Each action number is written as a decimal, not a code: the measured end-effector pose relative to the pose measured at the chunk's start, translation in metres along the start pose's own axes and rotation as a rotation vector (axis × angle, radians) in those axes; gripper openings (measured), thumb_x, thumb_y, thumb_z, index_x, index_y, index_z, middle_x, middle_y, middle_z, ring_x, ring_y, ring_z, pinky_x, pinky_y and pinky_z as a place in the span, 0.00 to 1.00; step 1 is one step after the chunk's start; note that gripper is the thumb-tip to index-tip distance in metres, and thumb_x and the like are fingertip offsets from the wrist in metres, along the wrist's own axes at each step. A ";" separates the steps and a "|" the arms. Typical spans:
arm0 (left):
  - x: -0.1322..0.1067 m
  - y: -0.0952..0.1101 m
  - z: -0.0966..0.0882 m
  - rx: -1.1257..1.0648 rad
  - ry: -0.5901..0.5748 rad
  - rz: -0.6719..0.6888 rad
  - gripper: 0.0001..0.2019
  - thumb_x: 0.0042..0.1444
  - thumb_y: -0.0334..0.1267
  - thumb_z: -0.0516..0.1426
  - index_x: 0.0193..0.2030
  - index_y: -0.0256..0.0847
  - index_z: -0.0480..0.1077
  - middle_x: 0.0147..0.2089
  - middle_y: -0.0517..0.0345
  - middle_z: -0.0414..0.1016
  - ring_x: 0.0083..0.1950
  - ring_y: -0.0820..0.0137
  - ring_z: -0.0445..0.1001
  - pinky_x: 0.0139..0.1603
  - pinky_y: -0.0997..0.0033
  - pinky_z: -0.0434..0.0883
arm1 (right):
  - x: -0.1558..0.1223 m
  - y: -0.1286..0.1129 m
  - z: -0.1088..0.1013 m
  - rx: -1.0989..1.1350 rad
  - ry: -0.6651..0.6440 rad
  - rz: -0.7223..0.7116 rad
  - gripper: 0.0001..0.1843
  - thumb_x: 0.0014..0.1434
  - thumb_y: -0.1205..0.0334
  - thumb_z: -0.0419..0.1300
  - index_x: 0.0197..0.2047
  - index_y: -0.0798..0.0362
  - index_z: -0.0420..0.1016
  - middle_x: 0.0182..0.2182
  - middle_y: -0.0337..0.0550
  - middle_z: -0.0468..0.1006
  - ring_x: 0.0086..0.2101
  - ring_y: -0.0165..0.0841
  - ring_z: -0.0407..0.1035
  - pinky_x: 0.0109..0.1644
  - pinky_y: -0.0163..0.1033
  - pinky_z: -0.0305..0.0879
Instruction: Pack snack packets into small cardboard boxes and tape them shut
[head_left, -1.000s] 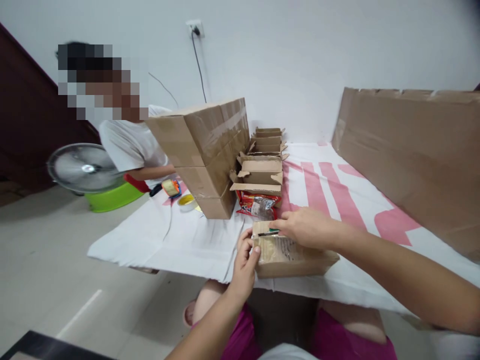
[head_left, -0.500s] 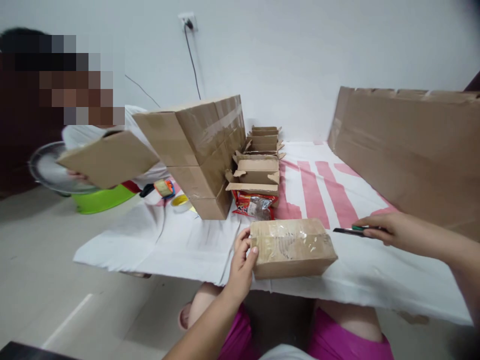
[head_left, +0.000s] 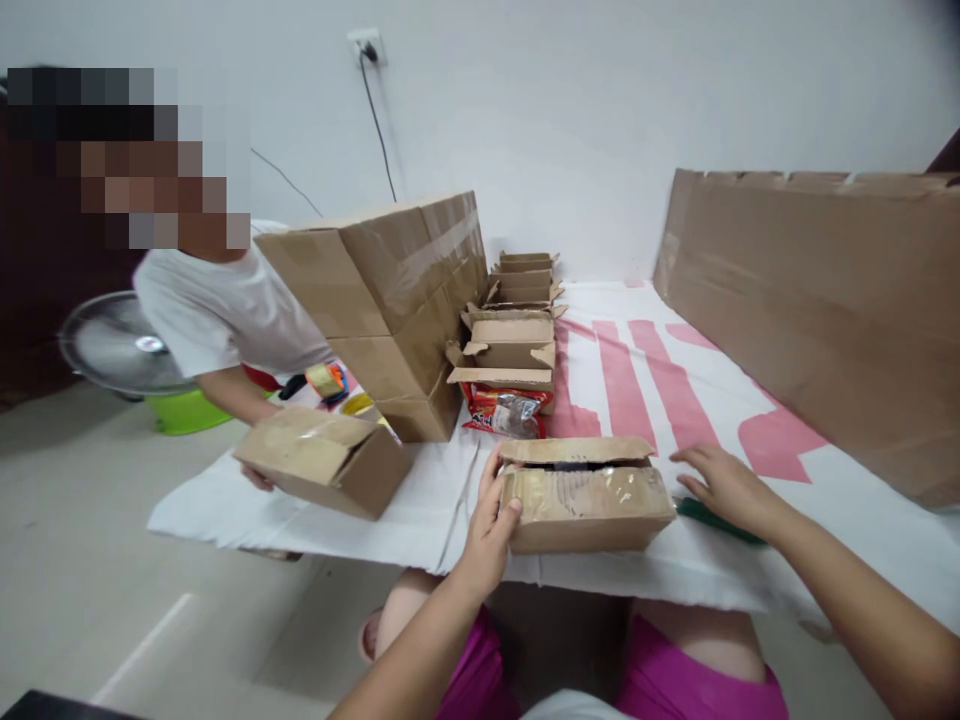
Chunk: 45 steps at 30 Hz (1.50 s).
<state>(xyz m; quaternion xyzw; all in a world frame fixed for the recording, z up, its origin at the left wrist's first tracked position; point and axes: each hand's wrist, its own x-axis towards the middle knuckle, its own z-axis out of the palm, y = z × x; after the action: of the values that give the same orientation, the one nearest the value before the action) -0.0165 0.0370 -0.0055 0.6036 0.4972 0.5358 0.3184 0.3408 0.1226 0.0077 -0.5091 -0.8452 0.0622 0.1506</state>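
Left hand (head_left: 489, 525) gripping the taped box (head_left: 592, 512) at its nine o'clock end, box on the surface (head_left: 420, 510), top slit gaping! At three o'clock, right hand (head_left: 729, 490), grip open, beside the green cutter (head_left: 716, 518), contact unclear; red packet (head_left: 508, 412) at eleven.
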 end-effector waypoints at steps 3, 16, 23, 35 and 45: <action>-0.002 -0.003 0.003 0.006 0.023 -0.009 0.25 0.61 0.55 0.49 0.59 0.43 0.67 0.74 0.50 0.45 0.74 0.56 0.44 0.72 0.51 0.46 | 0.016 -0.035 -0.022 0.046 0.389 -0.106 0.14 0.64 0.60 0.52 0.50 0.53 0.72 0.44 0.53 0.75 0.47 0.45 0.68 0.52 0.53 0.65; -0.006 -0.011 0.004 0.018 0.021 -0.011 0.25 0.63 0.53 0.48 0.63 0.44 0.61 0.74 0.50 0.43 0.74 0.58 0.45 0.72 0.51 0.44 | 0.062 -0.161 -0.032 -0.148 0.081 -0.691 0.12 0.59 0.68 0.57 0.46 0.53 0.76 0.64 0.54 0.63 0.64 0.52 0.50 0.61 0.60 0.56; -0.008 -0.006 0.002 0.046 -0.049 0.057 0.25 0.66 0.50 0.46 0.67 0.47 0.56 0.75 0.51 0.41 0.75 0.60 0.41 0.73 0.50 0.43 | 0.066 -0.132 -0.038 0.147 0.088 -0.681 0.12 0.64 0.71 0.51 0.41 0.54 0.75 0.47 0.51 0.78 0.50 0.41 0.69 0.54 0.50 0.67; 0.002 -0.002 -0.002 0.257 -0.098 0.242 0.18 0.66 0.42 0.46 0.61 0.45 0.61 0.73 0.47 0.47 0.72 0.60 0.48 0.70 0.49 0.48 | 0.058 -0.115 -0.026 0.421 -0.049 -0.576 0.11 0.63 0.68 0.55 0.42 0.50 0.79 0.46 0.47 0.80 0.48 0.35 0.73 0.53 0.44 0.70; 0.005 0.000 -0.005 0.358 -0.101 0.280 0.19 0.66 0.41 0.46 0.63 0.44 0.60 0.69 0.45 0.55 0.68 0.60 0.54 0.67 0.51 0.52 | 0.056 -0.097 -0.024 0.409 -0.028 -0.622 0.12 0.65 0.64 0.54 0.44 0.49 0.79 0.46 0.46 0.81 0.48 0.34 0.74 0.54 0.42 0.70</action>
<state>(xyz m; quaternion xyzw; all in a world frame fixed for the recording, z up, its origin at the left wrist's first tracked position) -0.0215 0.0411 -0.0026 0.7396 0.4792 0.4472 0.1531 0.2423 0.1248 0.0666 -0.1866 -0.9314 0.1884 0.2493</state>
